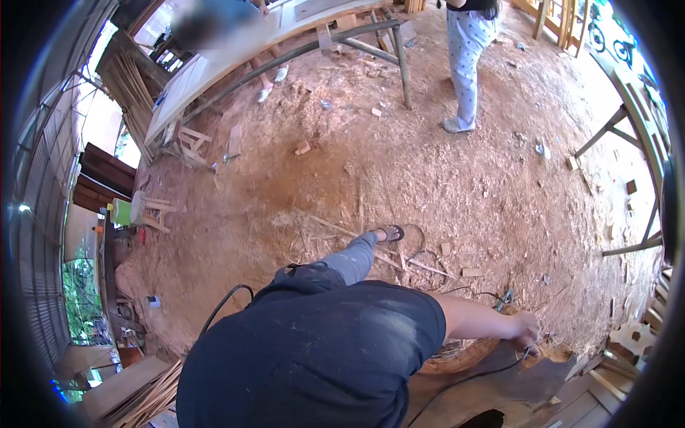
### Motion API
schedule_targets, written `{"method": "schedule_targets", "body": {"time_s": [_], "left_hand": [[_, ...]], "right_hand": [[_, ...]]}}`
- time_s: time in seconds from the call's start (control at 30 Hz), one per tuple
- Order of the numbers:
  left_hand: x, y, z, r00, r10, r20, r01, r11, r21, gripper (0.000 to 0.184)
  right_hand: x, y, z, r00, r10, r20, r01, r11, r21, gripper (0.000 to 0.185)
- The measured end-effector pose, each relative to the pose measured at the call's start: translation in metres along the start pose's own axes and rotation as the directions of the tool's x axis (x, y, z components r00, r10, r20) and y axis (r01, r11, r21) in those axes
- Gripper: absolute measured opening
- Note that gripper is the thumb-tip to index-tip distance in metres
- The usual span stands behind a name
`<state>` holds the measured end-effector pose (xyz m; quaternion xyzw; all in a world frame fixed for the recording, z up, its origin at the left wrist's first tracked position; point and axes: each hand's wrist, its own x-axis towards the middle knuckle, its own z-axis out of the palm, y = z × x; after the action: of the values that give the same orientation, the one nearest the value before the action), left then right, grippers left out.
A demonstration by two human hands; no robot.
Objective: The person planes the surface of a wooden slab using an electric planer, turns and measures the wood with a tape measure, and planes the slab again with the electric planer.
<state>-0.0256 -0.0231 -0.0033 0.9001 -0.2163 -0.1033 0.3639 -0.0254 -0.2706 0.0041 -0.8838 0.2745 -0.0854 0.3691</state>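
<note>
My left hand (526, 331) reaches out to the right past my dark shirt, its fingers closed around a black cord (467, 379). The cord runs from these fingers down to the bottom edge of the view. Under my forearm lies a rounded, brown piece of wood (460, 359), partly hidden by the arm. A dark, flat board (510, 385) is below the hand. Close to the wrist sits a small bluish thing (506, 296) with a thin dark cord leading to it. My right hand is out of view.
Wood shavings cover the dirt floor (285, 178), with offcuts and thin sticks near my foot (390, 233). A long workbench (182, 93) stands at the back left. One person (467, 64) stands beyond; another is behind the bench. A wooden frame (628, 110) rises at right.
</note>
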Motion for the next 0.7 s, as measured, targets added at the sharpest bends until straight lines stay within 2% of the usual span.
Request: {"method": "schedule_targets", "body": {"time_s": [0.27,0.47,0.67,0.7], "left_hand": [[-0.007,0.005,-0.01,1.0,0.001,-0.009,-0.001,1.0,-0.003,0.074],[0.0,-0.004,0.006,0.994,0.087,-0.069,-0.087,0.996,-0.002,0.077],[0.0,-0.003,0.007,0.998,0.048,-0.046,-0.048,0.999,0.002,0.075],[-0.001,-0.003,0.005,0.994,0.077,-0.078,-0.078,0.997,-0.012,0.074]], "right_hand": [[-0.001,-0.002,0.003,1.0,0.006,-0.004,-0.006,1.0,0.011,0.037],[-0.012,0.004,0.0,1.0,0.02,-0.018,-0.02,1.0,0.011,0.035],[-0.03,0.026,-0.023,0.996,0.058,-0.069,-0.057,0.998,0.006,0.034],[-0.032,0.031,-0.03,0.995,0.055,-0.088,-0.054,0.998,0.008,0.033]]}}
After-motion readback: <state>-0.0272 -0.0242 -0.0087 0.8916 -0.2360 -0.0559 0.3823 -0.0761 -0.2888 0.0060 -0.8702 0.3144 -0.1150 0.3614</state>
